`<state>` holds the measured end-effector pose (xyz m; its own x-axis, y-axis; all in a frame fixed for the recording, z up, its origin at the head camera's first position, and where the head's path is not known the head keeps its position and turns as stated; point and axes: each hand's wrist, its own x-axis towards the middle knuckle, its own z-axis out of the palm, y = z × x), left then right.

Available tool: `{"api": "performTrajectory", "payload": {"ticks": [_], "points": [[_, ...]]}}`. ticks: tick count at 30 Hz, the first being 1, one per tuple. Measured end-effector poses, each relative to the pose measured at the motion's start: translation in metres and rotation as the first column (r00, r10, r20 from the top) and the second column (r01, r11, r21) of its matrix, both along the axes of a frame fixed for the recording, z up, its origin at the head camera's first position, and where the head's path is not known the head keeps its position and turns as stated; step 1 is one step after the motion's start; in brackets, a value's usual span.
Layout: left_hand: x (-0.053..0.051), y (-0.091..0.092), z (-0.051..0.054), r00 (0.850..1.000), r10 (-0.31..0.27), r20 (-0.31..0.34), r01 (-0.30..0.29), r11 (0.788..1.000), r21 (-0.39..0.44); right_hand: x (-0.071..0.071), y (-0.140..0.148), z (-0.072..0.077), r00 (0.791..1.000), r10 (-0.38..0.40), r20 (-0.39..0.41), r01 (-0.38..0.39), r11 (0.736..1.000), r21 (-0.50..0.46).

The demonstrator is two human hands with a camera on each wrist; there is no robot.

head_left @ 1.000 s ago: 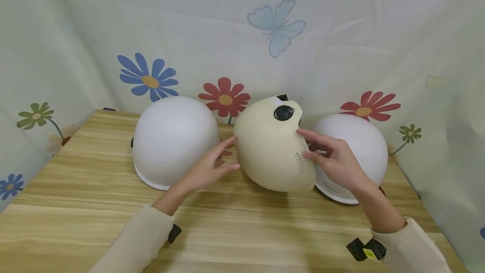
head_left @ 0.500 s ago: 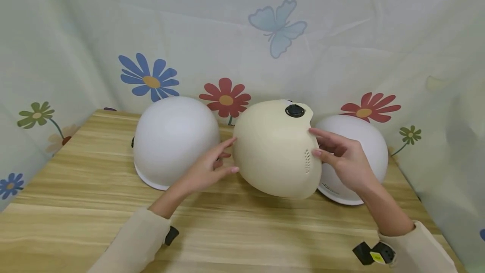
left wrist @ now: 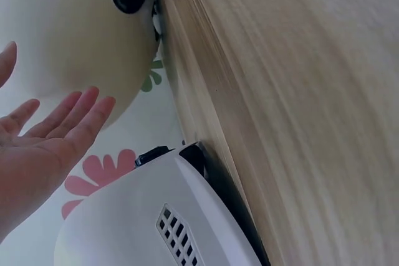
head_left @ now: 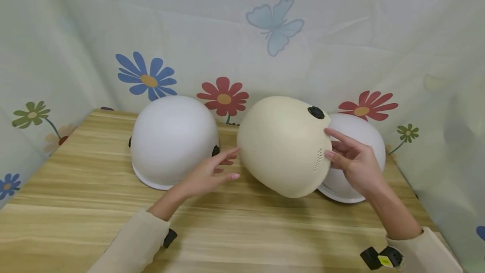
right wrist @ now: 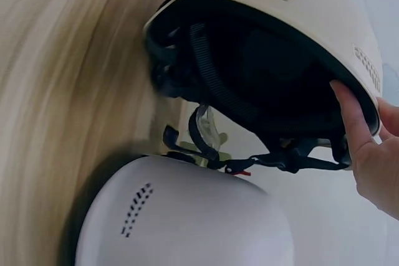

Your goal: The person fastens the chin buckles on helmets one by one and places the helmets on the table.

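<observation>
Cream helmet point(head_left: 282, 146): tilted over table point(head_left: 227, 239), between left white helmet point(head_left: 172, 142) and right white helmet point(head_left: 370, 134); crown leftward, opening rightward.
Right grip point(head_left: 358, 165): nearer; pinching helmet's edge, thumb outside, finger inside.
Left grip point(head_left: 204, 176): spread, beside crown; contact uncertain.

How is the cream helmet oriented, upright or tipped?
Tipped: the right hand holds the cream helmet at a slant, its dark interior showing in the right wrist view.
</observation>
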<state>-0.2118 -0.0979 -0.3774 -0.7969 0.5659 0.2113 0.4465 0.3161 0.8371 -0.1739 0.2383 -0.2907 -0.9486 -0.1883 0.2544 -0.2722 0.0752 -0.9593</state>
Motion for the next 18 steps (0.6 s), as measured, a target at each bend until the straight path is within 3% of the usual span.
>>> {"api": "performTrajectory", "payload": {"ticks": [4,18], "points": [[0.0004,0.0000,-0.0014,1.000,-0.009,0.005,0.009,1.000,0.018,-0.0008,0.0008,-0.0053,0.997,0.046,0.062,-0.040,0.995,-0.093],[0.0019,-0.0050,-0.0003,0.999,-0.001,0.049,-0.004,0.994,0.105,-0.0047,-0.0068,-0.0064,0.986,0.089,0.144,-0.072,0.990,-0.119]]}}
